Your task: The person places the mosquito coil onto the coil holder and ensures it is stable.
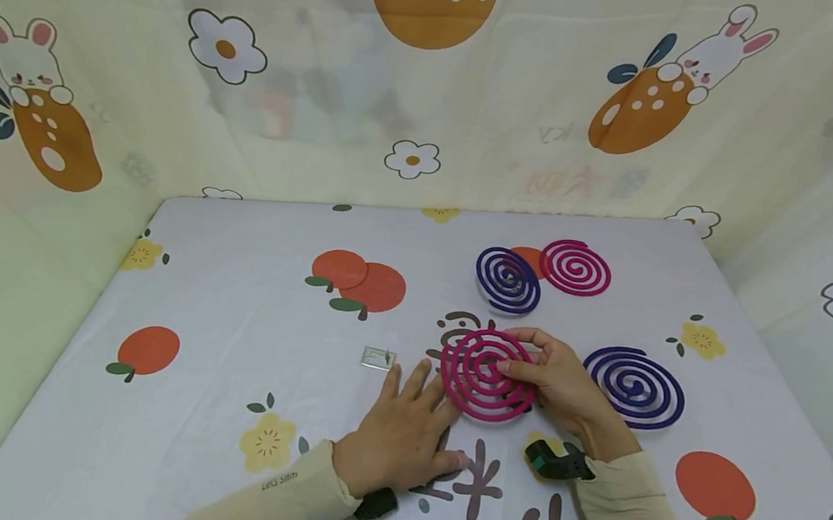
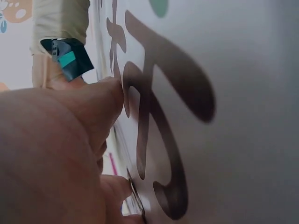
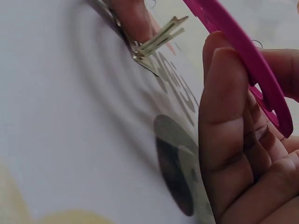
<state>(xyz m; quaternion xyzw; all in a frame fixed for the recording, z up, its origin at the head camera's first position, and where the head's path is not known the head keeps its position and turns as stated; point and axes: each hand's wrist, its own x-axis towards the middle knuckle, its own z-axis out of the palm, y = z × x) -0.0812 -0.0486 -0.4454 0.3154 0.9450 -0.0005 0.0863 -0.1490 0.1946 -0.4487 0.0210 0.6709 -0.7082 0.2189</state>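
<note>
My right hand (image 1: 563,383) pinches a pink mosquito coil (image 1: 489,369) between thumb and fingers, holding it tilted above the table. In the right wrist view the coil's edge (image 3: 254,60) passes between the fingertips, and its shadow falls on the cloth. My left hand (image 1: 403,434) lies on the cloth with fingers spread. One of its fingertips (image 3: 133,21) presses on a thin metal coil stand (image 3: 161,37) whose split prong points up towards the coil. Near the left index finger, in the head view, lies a small shiny metal plate (image 1: 378,358).
Behind the hands, a dark blue coil (image 1: 508,280) and another pink coil (image 1: 576,267) lie side by side. A second dark blue coil (image 1: 633,387) is just right of my right hand. Printed white cloth (image 1: 232,292) covers the table, and a patterned curtain (image 1: 306,157) surrounds it.
</note>
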